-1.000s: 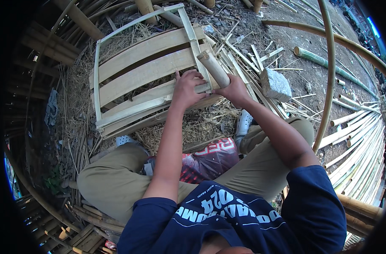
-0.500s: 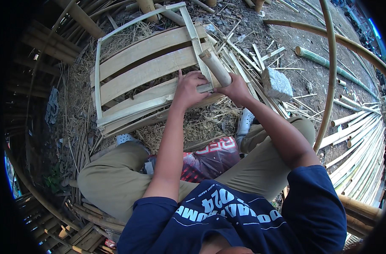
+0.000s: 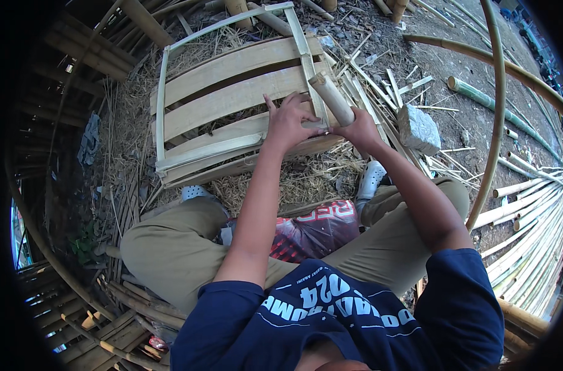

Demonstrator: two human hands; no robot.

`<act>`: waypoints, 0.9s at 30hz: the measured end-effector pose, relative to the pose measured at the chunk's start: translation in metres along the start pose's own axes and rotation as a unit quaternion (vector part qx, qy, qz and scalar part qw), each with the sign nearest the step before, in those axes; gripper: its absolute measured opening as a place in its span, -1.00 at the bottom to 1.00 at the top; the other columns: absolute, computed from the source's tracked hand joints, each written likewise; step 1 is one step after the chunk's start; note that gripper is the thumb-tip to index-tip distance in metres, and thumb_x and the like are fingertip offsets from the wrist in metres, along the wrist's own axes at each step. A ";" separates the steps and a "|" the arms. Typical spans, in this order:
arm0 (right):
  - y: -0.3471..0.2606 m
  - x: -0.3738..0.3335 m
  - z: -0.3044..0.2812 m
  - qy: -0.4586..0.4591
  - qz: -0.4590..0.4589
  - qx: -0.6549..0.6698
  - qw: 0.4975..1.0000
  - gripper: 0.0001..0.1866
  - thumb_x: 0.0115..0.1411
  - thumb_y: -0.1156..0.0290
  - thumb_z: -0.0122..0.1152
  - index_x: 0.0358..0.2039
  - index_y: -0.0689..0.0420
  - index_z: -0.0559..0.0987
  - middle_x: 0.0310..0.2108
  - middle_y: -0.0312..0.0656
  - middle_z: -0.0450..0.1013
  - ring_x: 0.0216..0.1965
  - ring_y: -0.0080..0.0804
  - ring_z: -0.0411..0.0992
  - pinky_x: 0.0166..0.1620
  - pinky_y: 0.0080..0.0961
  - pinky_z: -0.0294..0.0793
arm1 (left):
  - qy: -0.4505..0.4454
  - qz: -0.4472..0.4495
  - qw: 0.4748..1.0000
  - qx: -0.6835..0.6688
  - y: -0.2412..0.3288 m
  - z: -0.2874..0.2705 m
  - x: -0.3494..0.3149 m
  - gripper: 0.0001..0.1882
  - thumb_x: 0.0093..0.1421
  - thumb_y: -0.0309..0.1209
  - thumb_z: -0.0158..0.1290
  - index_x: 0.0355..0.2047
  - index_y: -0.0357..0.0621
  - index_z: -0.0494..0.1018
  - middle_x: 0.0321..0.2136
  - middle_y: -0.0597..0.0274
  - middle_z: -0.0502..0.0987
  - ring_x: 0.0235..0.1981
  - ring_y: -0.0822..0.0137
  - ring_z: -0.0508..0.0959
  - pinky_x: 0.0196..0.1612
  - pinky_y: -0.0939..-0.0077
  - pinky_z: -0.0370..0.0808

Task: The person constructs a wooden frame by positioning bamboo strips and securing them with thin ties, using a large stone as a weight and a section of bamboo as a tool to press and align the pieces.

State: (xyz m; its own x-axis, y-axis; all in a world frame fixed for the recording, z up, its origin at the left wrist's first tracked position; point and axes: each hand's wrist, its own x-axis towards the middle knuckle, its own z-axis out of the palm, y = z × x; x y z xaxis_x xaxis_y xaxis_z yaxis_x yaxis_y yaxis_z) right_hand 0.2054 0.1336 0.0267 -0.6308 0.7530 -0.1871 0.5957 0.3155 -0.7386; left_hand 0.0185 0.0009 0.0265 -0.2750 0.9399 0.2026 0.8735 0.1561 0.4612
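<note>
A slatted wooden crate (image 3: 232,83) with thin bamboo strips along its edges lies on the ground in front of me. Over its near right corner, my left hand (image 3: 287,125) has its fingers spread, the thumb stretched toward the corner post. A tiny pale spot by the thumb tip is too small to identify. Just right of that corner, my right hand (image 3: 359,130) is wrapped round a short, thick bamboo stick (image 3: 332,99), which tilts up and away to the left. A loose-looking bamboo strip (image 3: 216,150) runs along the crate's near side up to my left wrist.
A grey stone block (image 3: 419,128) sits right of the crate among split bamboo strips (image 3: 389,93). A bundle of bamboo poles (image 3: 529,222) fans out at the far right. A curved pole (image 3: 496,117) stands between. A dark, red-lettered sack (image 3: 315,229) lies between my legs.
My left hand's fingers have lifted from the crate's corner and spread apart. My right hand still grips the bamboo stick near the same corner. The whole view has shifted slightly.
</note>
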 end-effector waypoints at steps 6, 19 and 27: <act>-0.006 -0.005 -0.004 0.007 0.004 -0.025 1.000 -0.25 -0.10 0.09 0.66 0.02 0.31 0.61 -0.20 0.07 0.65 -0.18 -0.14 0.65 -0.06 -0.23 0.58 | 0.011 0.002 0.998 -0.064 -0.012 0.012 -0.003 -0.71 -0.08 -0.07 0.46 -0.30 0.30 0.77 0.17 0.39 0.53 0.36 0.32 0.38 0.45 -0.62 -0.40; 0.000 -0.001 -0.003 -0.007 0.018 0.004 1.000 -0.25 -0.08 0.10 0.64 0.05 0.31 0.60 -0.23 0.07 0.66 -0.20 -0.14 0.66 -0.08 -0.24 0.59 | 0.011 0.039 0.997 -0.067 -0.013 0.014 -0.001 -0.69 -0.03 -0.17 0.45 -0.22 0.23 0.76 0.07 0.44 0.58 0.32 0.31 0.41 0.44 -0.66 -0.33; -0.006 -0.004 -0.005 0.011 0.008 -0.011 1.000 -0.29 -0.07 0.11 0.63 0.01 0.32 0.62 -0.24 0.06 0.66 -0.21 -0.15 0.66 -0.08 -0.25 0.59 | 0.023 0.038 0.996 -0.075 -0.011 0.013 0.002 -0.73 -0.02 -0.17 0.44 -0.25 0.23 0.76 0.02 0.48 0.60 0.27 0.35 0.45 0.44 -0.68 -0.33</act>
State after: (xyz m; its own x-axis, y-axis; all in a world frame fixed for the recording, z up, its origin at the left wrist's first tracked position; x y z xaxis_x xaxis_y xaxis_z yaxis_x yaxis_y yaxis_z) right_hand 0.2069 0.1314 0.0353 -0.6111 0.7698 -0.1843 0.6162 0.3164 -0.7212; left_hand 0.0136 0.0046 0.0105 -0.2315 0.9320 0.2788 0.8232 0.0350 0.5667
